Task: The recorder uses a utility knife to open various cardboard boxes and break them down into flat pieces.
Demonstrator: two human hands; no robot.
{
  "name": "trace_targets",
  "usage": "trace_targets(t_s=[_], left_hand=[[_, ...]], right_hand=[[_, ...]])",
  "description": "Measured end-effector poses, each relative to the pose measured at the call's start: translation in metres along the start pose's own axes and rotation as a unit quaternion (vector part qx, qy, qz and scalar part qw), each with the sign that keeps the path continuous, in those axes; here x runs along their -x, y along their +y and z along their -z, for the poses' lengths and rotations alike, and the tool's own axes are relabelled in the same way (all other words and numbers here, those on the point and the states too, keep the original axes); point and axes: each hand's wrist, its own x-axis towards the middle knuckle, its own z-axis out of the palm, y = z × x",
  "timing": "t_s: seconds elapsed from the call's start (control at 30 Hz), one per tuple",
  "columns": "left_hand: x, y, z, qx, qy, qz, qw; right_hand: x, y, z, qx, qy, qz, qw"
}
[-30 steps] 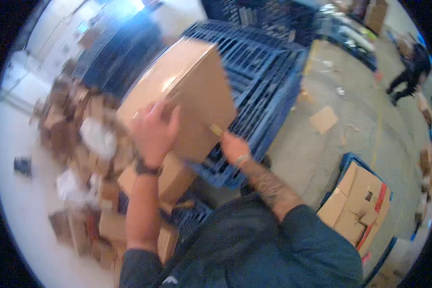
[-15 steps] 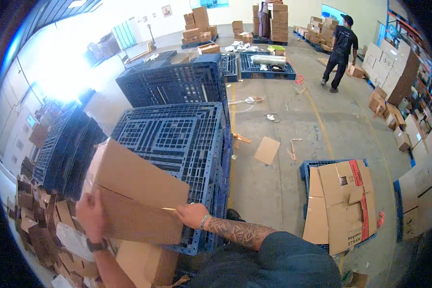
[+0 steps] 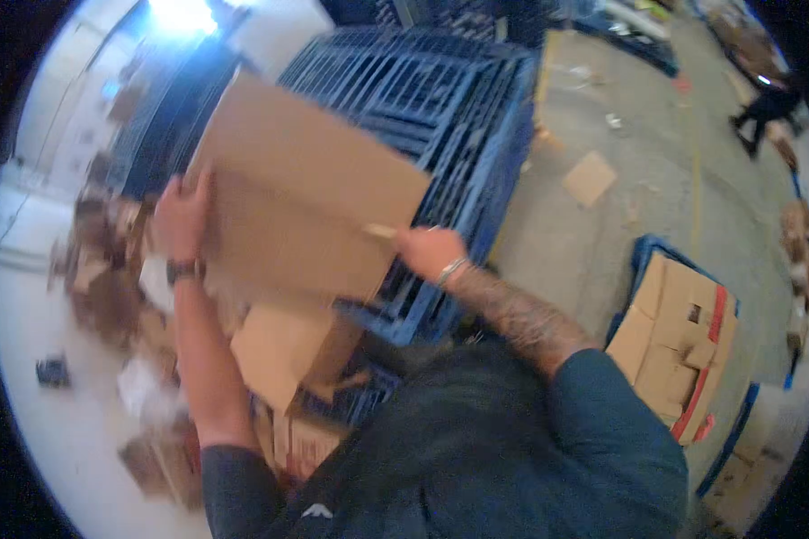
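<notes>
Cardboard box (image 3: 306,198): left hand (image 3: 182,216) at left edge, grip cannot be told; right hand (image 3: 431,251), grip holding yellowish tool (image 3: 379,231).

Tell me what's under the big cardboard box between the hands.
Blue pallet shows past the far and right edges of the big box; a smaller box shows past its near edge. Directly beneath is covered, so can't tell what supports it.

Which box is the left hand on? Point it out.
The broad brown box, partly covering the blue pallet: the left hand is on its left edge. The lower box, nearer the body, has no hand on it.
</notes>
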Motion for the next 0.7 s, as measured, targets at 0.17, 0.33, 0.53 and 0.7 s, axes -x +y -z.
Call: trace_targets(t_s=[0.17, 0.33, 0.53, 0.7], left_hand=[[-0.021, -0.047, -0.008, 0.032, -0.097, 0.09, 0.991], [-0.027, -0.082, -0.022, -0.019, -0.083, 0.079, 0.993], [-0.056, -0.109, -0.038, 0.004, -0.112, 0.031, 0.993], [-0.062, -0.122, -0.048, 0.024, -0.139, 0.059, 0.988]], right_hand=[[0.047, 0.089, -0.097, 0.063, -0.088, -0.016, 0.994], [0.074, 0.104, -0.107, -0.112, -0.103, -0.134, 0.979], [0.006, 0.075, -0.126, -0.54, 0.051, -0.18, 0.821], [-0.039, 0.056, -0.124, -0.591, 0.047, -0.196, 0.781]])
